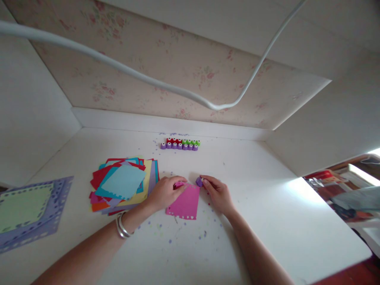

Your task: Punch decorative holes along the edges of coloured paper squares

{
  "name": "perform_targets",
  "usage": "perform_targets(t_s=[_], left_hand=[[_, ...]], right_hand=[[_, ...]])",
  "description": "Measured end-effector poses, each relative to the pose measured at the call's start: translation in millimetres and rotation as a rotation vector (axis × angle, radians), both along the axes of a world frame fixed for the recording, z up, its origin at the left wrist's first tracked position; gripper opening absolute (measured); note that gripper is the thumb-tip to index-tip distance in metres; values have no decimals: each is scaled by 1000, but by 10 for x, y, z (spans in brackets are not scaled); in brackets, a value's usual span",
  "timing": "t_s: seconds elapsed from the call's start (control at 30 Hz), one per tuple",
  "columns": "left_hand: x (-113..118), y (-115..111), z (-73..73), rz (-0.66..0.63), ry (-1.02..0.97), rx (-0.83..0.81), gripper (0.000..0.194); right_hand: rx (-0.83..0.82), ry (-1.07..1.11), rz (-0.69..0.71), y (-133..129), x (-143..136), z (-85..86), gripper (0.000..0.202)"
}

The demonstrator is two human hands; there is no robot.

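A pink paper sheet (184, 202) lies on the white bench (267, 221). The left hand (164, 192) presses its top edge, fingers curled. The right hand (217, 192) pinches a small purple punch (198, 181) at the corner.

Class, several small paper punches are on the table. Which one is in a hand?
The purple punch in the right hand, beside the pink paper; the others sit in rows farther back.

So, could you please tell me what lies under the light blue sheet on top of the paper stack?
Under the light blue sheet lie red, yellow, purple and orange sheets, only their edges showing; their middles are covered.
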State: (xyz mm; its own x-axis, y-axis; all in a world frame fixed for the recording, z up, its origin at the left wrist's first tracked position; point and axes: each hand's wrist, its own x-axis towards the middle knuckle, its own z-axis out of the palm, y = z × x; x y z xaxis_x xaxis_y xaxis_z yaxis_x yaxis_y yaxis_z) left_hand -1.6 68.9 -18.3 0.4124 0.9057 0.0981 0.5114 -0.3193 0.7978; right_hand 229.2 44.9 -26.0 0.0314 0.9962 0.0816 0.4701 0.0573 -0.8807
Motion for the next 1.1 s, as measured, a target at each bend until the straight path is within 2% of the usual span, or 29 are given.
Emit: perform_targets(t_s=[0.33,1.1], left_hand=[[-2,12,-2,-11,19,-8,26],[11,25,7,-8,64,-7,27]], right_hand=[[62,-44,86,8,6,-4,27],[107,-79,126,-7,6,-2,25]])
